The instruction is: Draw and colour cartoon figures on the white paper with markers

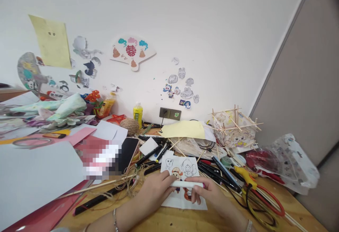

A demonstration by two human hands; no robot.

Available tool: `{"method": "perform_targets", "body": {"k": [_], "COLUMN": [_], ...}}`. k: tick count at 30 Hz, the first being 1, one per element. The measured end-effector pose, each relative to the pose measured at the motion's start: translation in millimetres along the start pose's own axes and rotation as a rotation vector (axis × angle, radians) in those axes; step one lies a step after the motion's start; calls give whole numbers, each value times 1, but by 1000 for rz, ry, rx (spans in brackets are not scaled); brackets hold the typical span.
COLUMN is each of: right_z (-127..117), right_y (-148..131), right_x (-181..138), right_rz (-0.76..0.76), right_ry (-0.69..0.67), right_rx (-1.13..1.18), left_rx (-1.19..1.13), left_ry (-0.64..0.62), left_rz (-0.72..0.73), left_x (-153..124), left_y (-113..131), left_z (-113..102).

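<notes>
My left hand (156, 189) and my right hand (209, 191) both grip a white marker pen (186, 184), held level between them just above a sheet of cartoon drawings (182, 168). The left fingers pinch its left end and the right fingers wrap its right end. The sheet lies flat on the wooden table (185, 221), partly coloured in orange and red. A bracelet shows on each wrist.
Several black markers (156, 154) lie around the sheet. A phone (128, 152), twine ball (129, 126), yellow bottle (137, 113), stick-frame lantern (234, 128), yellow glue gun (245, 175) with red and black cables, plastic bag (288, 163) and paper sheets (34, 175) crowd the table.
</notes>
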State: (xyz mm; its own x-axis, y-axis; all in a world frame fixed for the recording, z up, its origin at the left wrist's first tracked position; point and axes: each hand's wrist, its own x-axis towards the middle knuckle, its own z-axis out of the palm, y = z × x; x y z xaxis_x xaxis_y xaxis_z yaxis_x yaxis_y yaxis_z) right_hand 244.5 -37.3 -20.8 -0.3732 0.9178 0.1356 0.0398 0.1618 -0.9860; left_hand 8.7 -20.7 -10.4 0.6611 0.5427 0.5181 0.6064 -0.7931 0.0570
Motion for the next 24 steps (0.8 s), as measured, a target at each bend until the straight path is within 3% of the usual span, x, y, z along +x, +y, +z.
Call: {"method": "perform_targets", "body": {"k": [15,24], "right_z": [1,-1], "right_y": [9,1], "right_x": [0,-3], "right_rz": [-39,-40], "right_ry": [19,-39], "right_rx": [-28,-106], "left_rx": [-93,15], "left_ry": [-93,-107], "left_rz": [-13,49], "left_x": [-1,1], "left_y": [3,4], "left_z": [-3,-4]}}
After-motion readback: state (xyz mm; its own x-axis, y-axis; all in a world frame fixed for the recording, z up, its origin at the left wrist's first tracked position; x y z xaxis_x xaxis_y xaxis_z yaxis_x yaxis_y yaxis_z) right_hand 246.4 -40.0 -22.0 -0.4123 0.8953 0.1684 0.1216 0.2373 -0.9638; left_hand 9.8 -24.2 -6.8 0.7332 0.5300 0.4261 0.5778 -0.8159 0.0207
